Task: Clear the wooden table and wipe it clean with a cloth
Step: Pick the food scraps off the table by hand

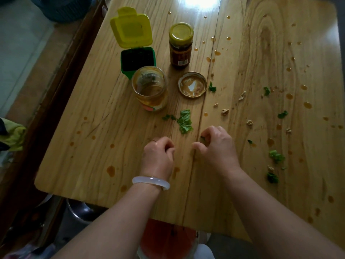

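The wooden table (104, 116) is dotted with brown sauce drops (111, 170), beige crumbs (225, 111) and green leaf scraps (184, 121). Standing on it are an open glass jar (149, 90) smeared with sauce, its upturned lid (192, 87), a closed dark sauce jar (180, 45) and a green box (138, 58) with its yellow flip lid (130, 27) up. My left hand (158, 156), wearing a pale bangle, rests near the front edge with fingers curled and nothing visible in it. My right hand (216, 146) is beside it, fingertips pinched on a small green scrap (203, 138).
A yellow-green cloth (13, 133) lies off the table's left side. A blue basket (63, 8) sits on the floor at the far left. Under the table's front edge are a metal pot (78, 210) and something red (164, 238). More leaf scraps (276, 157) lie at the right.
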Tool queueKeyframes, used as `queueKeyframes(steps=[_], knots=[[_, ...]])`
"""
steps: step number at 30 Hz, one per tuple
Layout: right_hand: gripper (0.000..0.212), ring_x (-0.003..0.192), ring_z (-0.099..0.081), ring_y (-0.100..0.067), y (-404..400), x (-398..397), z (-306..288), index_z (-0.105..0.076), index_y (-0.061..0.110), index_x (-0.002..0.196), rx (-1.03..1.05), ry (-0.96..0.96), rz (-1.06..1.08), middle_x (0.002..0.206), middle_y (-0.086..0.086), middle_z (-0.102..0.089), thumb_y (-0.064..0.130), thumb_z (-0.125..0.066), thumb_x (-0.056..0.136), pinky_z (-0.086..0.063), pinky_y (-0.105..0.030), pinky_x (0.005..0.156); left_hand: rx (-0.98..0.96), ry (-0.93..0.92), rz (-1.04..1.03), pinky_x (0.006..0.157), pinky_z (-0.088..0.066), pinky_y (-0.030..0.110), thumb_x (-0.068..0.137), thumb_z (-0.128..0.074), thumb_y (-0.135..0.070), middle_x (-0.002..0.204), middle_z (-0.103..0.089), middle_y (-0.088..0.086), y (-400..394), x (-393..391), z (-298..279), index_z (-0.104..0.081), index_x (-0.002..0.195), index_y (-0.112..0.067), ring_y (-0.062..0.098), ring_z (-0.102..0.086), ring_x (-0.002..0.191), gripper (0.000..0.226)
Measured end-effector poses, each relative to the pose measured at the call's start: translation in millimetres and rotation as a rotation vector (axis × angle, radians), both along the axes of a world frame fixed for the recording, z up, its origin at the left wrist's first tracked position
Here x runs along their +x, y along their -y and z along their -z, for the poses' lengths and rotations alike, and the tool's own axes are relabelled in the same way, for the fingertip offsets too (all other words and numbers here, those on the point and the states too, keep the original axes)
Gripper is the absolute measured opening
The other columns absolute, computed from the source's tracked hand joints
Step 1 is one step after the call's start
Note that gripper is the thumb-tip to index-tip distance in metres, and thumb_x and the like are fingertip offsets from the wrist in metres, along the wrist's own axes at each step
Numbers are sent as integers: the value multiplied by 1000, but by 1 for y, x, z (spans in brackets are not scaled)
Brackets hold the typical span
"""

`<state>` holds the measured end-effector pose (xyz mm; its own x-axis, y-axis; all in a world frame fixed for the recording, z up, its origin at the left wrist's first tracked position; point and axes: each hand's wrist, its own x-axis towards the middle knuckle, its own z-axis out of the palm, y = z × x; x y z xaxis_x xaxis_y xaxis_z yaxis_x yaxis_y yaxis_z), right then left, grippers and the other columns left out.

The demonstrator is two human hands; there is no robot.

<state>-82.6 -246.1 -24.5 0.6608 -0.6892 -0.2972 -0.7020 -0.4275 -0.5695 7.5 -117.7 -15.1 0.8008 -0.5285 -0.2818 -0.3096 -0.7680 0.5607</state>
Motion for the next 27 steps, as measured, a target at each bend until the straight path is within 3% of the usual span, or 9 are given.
queueKeyframes(steps=[8,13,16,20,27], knots=[[8,87,-53,-10,5,14,-2,-66,17,96,-52,-2,-13,94,5,-54,23,-60,95,-52,-27,79,-52,-85,-96,56,-38,7,88,-63,-16,87,-60,-4,-7,1,-2,-62,83,-22,2,-54,74,7],[9,83,-51,-7,-4,38,-6,-55,22,96,-50,100,-29,89,8,-51,22,-63,93,-41,-14,69,-56,-91,-120,54,-39,6,87,-63,-16,84,-60,-5,-11,1,-4,-63,84,-19,0,-54,72,5],[18,90,-54,-12,-9,47,-5,-58,18,108,-58,12,-35,98,3,-54,24,-63,93,-49,-25,76,-44,-110,-116,53,-39,6,88,-62,-16,83,-60,-6,-15,-2,-4,-63,85,-19,0,-54,70,4],[11,83,-50,-12,-14,39,-7,-63,16,102,-114,-45,-159,95,2,-51,20,-54,97,-39,-23,69,-39,-111,-101,57,-44,9,88,-61,-14,85,-60,-3,-23,-5,-3,-63,85,-19,3,-56,74,5],[5,79,-52,-7,-40,-17,-15,-58,18,88,-20,146,-232,89,6,-52,15,-59,92,-51,-24,71,-74,-97,-46,64,-49,16,85,-63,-11,86,-57,-4,-40,-18,-7,-61,82,-20,6,-56,77,9]])
